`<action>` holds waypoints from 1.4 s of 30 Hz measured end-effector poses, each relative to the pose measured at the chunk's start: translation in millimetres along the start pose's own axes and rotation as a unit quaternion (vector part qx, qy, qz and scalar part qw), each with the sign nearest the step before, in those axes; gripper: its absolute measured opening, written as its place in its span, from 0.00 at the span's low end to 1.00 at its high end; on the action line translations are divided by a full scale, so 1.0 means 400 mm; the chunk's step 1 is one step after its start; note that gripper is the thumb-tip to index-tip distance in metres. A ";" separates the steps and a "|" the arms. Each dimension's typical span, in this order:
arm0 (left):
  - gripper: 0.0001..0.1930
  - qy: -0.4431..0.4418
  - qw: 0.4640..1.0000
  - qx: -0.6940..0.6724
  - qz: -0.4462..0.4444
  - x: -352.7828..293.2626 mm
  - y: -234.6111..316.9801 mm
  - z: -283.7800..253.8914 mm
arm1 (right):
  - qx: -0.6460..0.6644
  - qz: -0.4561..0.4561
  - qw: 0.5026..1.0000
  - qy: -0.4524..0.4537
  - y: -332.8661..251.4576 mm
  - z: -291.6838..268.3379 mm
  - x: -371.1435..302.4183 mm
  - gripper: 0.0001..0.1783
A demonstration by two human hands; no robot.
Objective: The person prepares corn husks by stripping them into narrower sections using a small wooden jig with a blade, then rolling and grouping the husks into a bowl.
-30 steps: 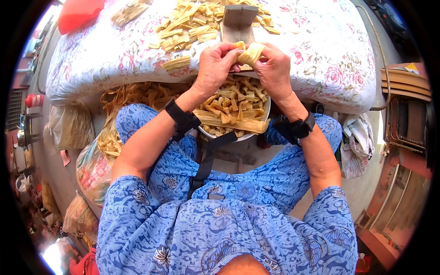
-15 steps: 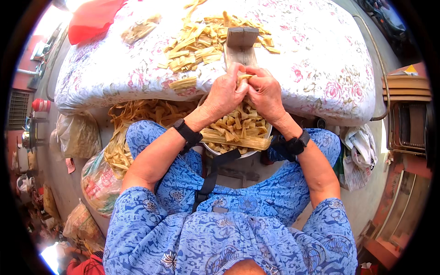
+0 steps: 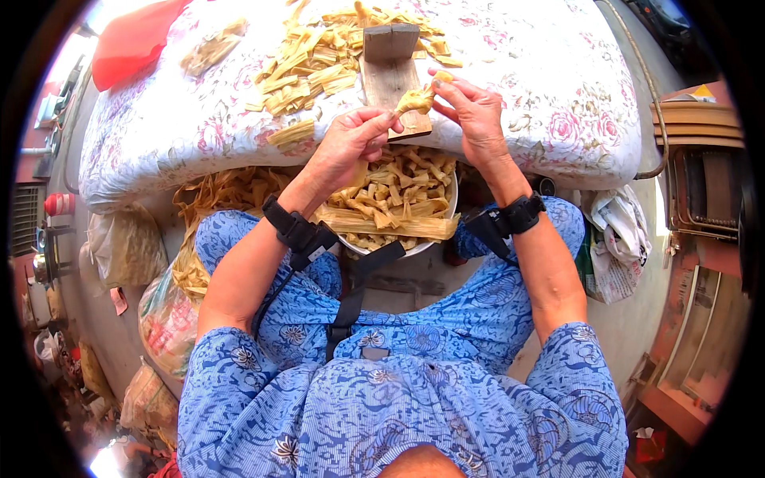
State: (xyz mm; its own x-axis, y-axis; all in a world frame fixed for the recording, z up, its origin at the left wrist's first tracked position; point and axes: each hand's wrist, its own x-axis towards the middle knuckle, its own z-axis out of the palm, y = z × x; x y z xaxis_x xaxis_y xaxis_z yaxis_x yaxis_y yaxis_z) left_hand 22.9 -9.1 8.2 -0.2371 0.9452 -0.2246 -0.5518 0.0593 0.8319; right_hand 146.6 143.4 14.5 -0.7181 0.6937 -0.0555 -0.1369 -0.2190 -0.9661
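Pale yellow folded strip (image 3: 417, 99) of dry leaf-like material is pinched between both hands, the left hand (image 3: 348, 143) fingertips on its near end, the right hand (image 3: 476, 115) fingers on its far end. Below the fingers, a round metal bowl (image 3: 451, 213) of similar strips is partly hidden by wrists. Beyond the fingers stands a wooden block (image 3: 392, 60) on a flowered cloth (image 3: 550, 72).

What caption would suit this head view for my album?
Both hands, left hand and right hand, hold a pale yellow folded strip above a bowl of similar pieces, beside a floral-clothed table.
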 end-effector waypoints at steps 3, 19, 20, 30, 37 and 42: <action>0.08 -0.012 0.999 0.037 0.017 -0.007 0.004 -0.014 | -0.014 0.115 0.988 -0.098 -0.023 0.009 -0.016 0.16; 0.09 0.024 0.998 0.062 0.002 0.015 0.066 -0.030 | 0.079 0.117 0.989 -0.043 -0.046 0.008 0.026 0.07; 0.09 0.033 0.996 0.077 0.009 0.023 0.075 -0.032 | 0.061 0.105 0.992 -0.031 -0.046 0.013 0.040 0.07; 0.10 0.156 0.898 0.372 0.174 0.202 0.058 -0.158 | -0.129 -0.029 0.990 0.042 0.091 0.038 0.213 0.07; 0.08 0.157 0.910 0.348 0.160 0.115 0.073 -0.147 | -0.277 -0.055 0.959 -0.024 0.038 0.002 0.122 0.11; 0.08 0.047 0.892 0.432 0.128 0.018 0.002 -0.065 | -0.517 -0.273 0.805 -0.101 -0.024 -0.002 -0.010 0.14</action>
State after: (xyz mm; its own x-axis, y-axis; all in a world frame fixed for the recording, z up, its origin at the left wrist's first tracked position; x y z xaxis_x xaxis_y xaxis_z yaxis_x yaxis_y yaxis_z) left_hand -0.1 -10.7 -6.0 -0.3549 0.9347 0.0205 0.3417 0.1092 0.9335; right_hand 151.3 143.5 23.8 -0.8541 0.3449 0.3893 0.0971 0.8411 -0.5321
